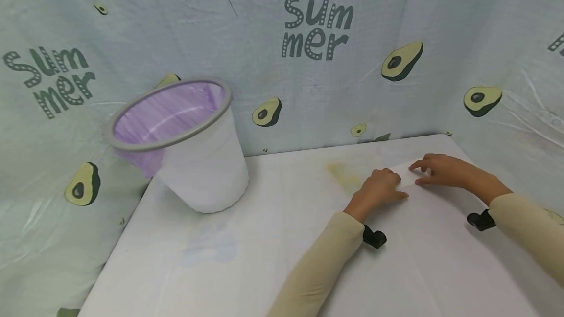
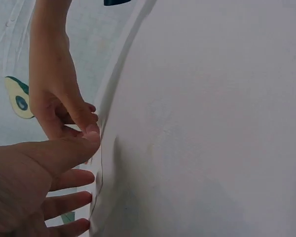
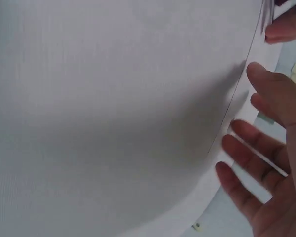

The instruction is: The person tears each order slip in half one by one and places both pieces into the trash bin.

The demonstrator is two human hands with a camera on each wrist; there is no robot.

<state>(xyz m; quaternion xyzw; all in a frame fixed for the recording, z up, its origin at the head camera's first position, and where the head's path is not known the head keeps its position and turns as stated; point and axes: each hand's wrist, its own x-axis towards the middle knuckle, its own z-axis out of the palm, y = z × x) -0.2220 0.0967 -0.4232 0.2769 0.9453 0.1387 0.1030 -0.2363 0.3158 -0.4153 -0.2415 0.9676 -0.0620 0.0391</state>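
A thin white sheet (image 1: 406, 174), likely paper, lies flat near the far right corner of the white table, almost blending into it. My left hand (image 1: 380, 187) is at its left side, fingertips down at its edge and thumb stretched out apart from them. In the left wrist view, the left hand's spread fingers (image 2: 71, 200) reach a thin edge line. At the right side of the sheet, my right hand (image 1: 449, 172) touches it with thumb and fingers parted. The right wrist view shows the right hand (image 3: 271, 143) with loosely spread fingers along the same edge.
A white bin (image 1: 207, 165) with a grey rim and purple liner stands at the table's back left. Hanging cloth (image 1: 317, 97) printed with avocados encloses the back and sides. A faint yellow stain (image 1: 343, 175) marks the white table (image 1: 286, 238) left of the hands.
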